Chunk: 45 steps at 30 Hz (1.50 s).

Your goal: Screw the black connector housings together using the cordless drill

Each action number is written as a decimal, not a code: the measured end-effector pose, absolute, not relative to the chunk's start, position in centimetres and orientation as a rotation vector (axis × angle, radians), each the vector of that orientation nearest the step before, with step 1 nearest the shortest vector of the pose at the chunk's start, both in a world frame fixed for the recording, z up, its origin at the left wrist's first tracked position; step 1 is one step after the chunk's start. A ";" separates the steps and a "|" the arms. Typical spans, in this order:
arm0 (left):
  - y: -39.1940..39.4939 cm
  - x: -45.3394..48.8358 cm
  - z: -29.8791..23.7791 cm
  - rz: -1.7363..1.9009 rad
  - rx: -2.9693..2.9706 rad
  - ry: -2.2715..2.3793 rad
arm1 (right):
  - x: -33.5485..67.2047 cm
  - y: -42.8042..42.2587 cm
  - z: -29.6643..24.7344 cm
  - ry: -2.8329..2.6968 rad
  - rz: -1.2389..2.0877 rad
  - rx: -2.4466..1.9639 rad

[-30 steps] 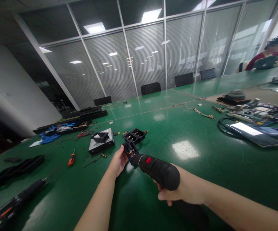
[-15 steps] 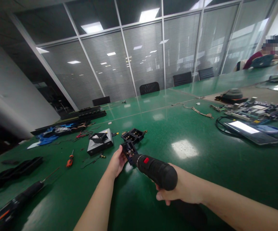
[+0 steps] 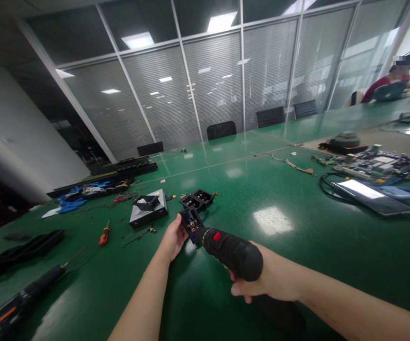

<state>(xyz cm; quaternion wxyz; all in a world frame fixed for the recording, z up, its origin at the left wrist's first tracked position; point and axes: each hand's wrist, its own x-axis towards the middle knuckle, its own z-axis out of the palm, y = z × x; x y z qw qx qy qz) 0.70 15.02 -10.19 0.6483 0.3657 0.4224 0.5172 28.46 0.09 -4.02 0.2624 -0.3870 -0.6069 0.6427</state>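
My left hand [image 3: 173, 238] grips the near end of a black housing with open compartments [image 3: 191, 221], its fingers around the left edge. Small brass-coloured metal parts show inside. Farther back, two more black compartments [image 3: 197, 200] adjoin it; whether they are joined is unclear. In my right hand [image 3: 262, 277] is a black cordless drill [image 3: 231, 251] with a red switch on top. The drill's nose is against the right side of the near compartment, and its tip is hidden from sight.
A grey box [image 3: 149, 210] with a black bracket on it stands left of the housing. An orange screwdriver [image 3: 104, 236] and a black power tool [image 3: 23, 296] lie farther left. Circuit boards [image 3: 378, 163] and a phone-like device [image 3: 371, 195] are at right. A person [image 3: 386, 85] sits far right.
The view has shifted very slightly. Both hands, the drill and the black housing keep the same positions relative to one another.
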 end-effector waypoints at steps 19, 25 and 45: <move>15.0 0.8 -10.0 1.177 0.825 0.979 | 28.5 0.0 -4.0 -1.647 1.741 -1.029; 15.0 0.8 -10.1 1.180 0.820 0.992 | 28.5 0.1 -4.3 -1.662 1.733 -1.018; 14.9 0.8 -10.0 1.184 0.801 0.974 | 28.7 0.1 -4.0 -1.647 1.738 -1.019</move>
